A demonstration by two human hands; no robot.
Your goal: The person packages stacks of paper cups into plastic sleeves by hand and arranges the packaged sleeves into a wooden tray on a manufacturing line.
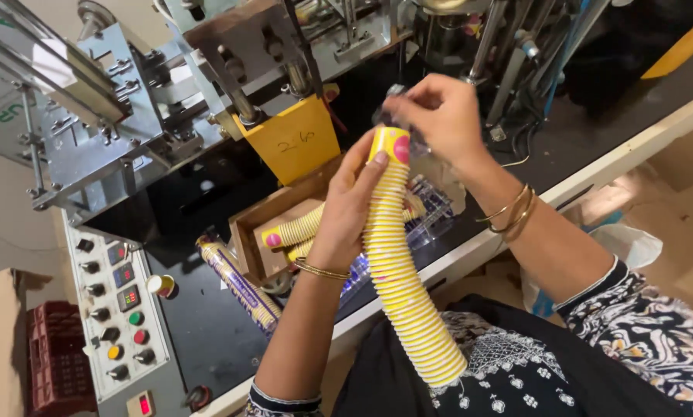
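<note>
A long stack of nested yellow paper cups (404, 270) with pink dots runs from my lap up to chest height. My left hand (346, 205) grips the stack near its upper part. My right hand (439, 116) pinches a clear plastic sleeve (397, 116) at the top end of the stack. Both wrists wear thin gold bangles.
A cardboard tray (258, 232) on the black machine bed holds more yellow cup stacks (296, 230). A wrapped cup stack (238, 286) lies beside it. A control panel (118, 309) with coloured buttons is at the left. Metal machine parts and a yellow tag (292, 143) stand behind.
</note>
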